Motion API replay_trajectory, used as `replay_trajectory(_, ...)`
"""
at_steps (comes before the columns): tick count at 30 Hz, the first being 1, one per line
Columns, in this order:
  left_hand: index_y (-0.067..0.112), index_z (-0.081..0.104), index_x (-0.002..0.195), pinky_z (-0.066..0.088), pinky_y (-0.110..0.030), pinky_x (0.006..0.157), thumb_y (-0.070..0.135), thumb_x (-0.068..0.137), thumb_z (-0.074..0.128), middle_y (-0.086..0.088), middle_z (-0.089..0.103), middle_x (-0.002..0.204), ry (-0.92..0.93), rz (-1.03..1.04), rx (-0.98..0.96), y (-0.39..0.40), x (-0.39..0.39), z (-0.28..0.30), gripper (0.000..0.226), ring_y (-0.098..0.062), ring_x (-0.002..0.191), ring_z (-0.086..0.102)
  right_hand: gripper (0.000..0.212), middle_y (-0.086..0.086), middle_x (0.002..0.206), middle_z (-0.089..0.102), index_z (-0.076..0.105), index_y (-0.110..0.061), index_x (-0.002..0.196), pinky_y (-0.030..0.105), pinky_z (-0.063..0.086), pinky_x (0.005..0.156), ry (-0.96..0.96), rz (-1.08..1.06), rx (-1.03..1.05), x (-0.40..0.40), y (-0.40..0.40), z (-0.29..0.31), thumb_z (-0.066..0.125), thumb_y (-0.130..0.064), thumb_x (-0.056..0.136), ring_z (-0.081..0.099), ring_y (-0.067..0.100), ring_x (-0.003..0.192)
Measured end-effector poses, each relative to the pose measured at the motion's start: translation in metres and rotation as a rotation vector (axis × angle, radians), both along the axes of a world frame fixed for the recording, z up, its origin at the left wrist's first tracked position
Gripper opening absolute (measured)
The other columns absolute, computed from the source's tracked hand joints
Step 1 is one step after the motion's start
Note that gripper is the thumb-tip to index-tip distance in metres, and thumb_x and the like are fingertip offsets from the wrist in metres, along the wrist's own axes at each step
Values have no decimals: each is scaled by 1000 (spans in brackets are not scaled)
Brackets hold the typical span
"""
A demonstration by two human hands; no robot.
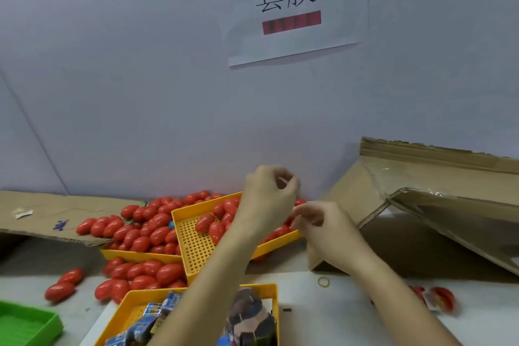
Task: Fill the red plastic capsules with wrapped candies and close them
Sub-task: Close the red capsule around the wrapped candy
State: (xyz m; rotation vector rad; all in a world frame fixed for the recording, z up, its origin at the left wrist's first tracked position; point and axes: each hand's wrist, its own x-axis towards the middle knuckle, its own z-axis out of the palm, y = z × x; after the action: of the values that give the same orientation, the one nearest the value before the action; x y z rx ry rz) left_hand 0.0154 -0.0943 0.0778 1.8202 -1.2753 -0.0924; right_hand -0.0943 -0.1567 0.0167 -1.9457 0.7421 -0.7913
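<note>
1. Our left hand is raised above the perforated yellow tray, fingers curled; we cannot tell what it holds
2. Our right hand is just beside it, fingers bent as if pinching; what is between them is blurred
3. The red capsules lie on their sides in the trays and on the table, long axes mostly pointing up-right
4. Wrapped candies fill the near yellow tray

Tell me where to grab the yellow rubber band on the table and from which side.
Pinch the rubber band anywhere on its thin loop, coming straight down from above. It lies flat on the white table with bare surface around it, so a side approach would probably slide it away.
</note>
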Motion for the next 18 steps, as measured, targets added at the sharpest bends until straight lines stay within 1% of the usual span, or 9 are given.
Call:
replay_trajectory(1,16,74,85,42,-12,50,23,92,62,6,69,69,-67,67,67,14,23,-5,15,-2,57,59,20,-12,90,70,71,-30,91,14,46,77,-30,1,-8,0,1,-1,58,-15,93,62,1,89)
replay_trajectory(2,18,73,88,36,-10,47,22,90,64,6,67,70,-125,145,125,28,46,-9,11,0,56,55,19,-14,91,70,72,-30,92,12,45,77,-39,5,-31,1,1,-3,60,-16,93,62,-1,91)
replay_trajectory(5,20,72,94,37,-12,46,20,86,70,5,66,77,-211,312,211,63,97,-16,8,-1,62,54,17,-16,93,69,74,-30,93,9,42,75,-19,-5,-71,5,1,-6,62,-18,92,60,-3,93)
replay_trajectory(7,24,70,95,39,-12,43,24,85,75,7,62,77,-205,301,273,77,116,-19,12,-3,63,55,16,-17,89,70,74,-30,91,6,40,72,-20,-17,-73,7,1,-7,63,-19,91,61,-6,89)
replay_trajectory(9,31,68,96,38,-14,43,35,81,79,7,58,78,-193,222,355,83,123,-26,19,-5,63,52,18,-16,83,72,74,-31,89,10,43,73,-6,-4,-75,9,3,-9,63,-18,91,62,-7,86)
replay_trajectory(11,35,66,106,36,-15,51,46,75,81,11,56,87,-225,171,434,84,123,-35,36,-3,70,51,19,-20,84,72,74,-33,88,15,47,77,19,40,-85,13,8,-11,63,-18,92,62,-7,86)
replay_trajectory(13,34,61,120,41,-20,64,51,73,80,9,60,109,-333,196,469,78,119,-44,54,-7,88,58,20,-22,86,71,74,-34,88,17,50,79,39,99,-104,19,17,-11,62,-19,93,63,-6,88)
replay_trajectory(15,33,57,124,41,-28,71,51,76,76,8,61,124,-471,274,446,73,115,-49,54,-17,107,60,19,-25,88,70,74,-36,90,16,51,79,55,146,-135,28,27,-12,62,-22,94,63,-6,91)
replay_trajectory(18,30,57,119,44,-33,74,43,83,71,5,62,123,-552,327,394,72,115,-53,40,-20,111,59,16,-34,91,65,73,-39,91,11,49,76,96,188,-254,40,46,-17,63,-27,93,59,-11,95)
